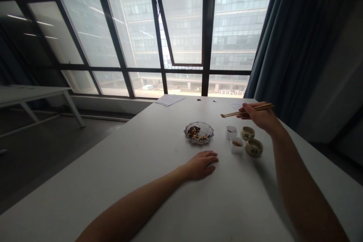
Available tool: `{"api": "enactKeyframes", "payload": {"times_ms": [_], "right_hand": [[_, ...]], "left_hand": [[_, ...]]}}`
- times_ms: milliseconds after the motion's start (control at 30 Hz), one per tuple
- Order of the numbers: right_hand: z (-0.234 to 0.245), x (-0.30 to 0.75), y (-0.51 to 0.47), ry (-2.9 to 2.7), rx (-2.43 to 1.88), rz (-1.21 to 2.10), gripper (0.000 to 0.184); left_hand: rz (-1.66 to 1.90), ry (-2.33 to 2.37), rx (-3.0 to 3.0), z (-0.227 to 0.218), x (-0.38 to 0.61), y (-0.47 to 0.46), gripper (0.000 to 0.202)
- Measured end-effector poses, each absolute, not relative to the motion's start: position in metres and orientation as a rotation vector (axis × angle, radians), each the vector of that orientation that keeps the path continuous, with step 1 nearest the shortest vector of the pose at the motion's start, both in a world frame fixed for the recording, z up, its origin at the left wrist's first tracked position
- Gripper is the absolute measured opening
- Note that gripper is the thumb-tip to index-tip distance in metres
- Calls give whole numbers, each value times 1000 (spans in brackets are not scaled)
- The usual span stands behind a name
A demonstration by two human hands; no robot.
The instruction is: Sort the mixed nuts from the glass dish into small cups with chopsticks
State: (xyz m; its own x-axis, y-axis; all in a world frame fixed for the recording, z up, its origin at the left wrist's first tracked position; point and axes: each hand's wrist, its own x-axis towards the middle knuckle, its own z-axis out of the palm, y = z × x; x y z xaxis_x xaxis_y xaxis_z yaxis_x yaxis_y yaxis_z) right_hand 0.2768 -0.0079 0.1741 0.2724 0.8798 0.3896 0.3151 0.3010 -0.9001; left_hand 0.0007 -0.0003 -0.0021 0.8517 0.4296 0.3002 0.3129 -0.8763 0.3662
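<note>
My right hand (259, 115) grips a pair of wooden chopsticks (246, 111), raised over the table with the tips pointing left. A small pale piece, perhaps a nut (222, 115), sits between the tips. Below and left of them is a clear glass dish (199, 141) holding mixed nuts (194, 133). My left hand (200, 165) lies flat on the table just in front of the dish, fingers stretched out. Right of the dish stand two small white plastic cups (237, 149) with a few bits inside. Two beige ceramic cups (254, 150) with dark characters stand beside them.
Everything stands on a long white table (159, 147). Papers (170, 100) lie at its far left corner. Beyond are large windows with one pane (184, 30) tilted, and a blue curtain (275, 49) at right. Another white table (34, 92) stands at the left.
</note>
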Motion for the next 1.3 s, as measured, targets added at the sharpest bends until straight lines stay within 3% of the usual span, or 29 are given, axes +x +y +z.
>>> {"api": "enactKeyframes", "payload": {"times_ms": [267,633,1000,1300], "right_hand": [[186,305,-35,-1250,-1540,760,19],[142,304,13,-1431,-1513,981,29],[159,304,7,-1298,-1305,627,30],[118,228,42,-1451,-1050,613,48]], "left_hand": [[537,568,2721,-1,-1,0,36],[528,588,2716,-2,-2,-1,37],[523,577,2718,-1,0,0,37],[524,585,2721,1,-1,-1,37]]}}
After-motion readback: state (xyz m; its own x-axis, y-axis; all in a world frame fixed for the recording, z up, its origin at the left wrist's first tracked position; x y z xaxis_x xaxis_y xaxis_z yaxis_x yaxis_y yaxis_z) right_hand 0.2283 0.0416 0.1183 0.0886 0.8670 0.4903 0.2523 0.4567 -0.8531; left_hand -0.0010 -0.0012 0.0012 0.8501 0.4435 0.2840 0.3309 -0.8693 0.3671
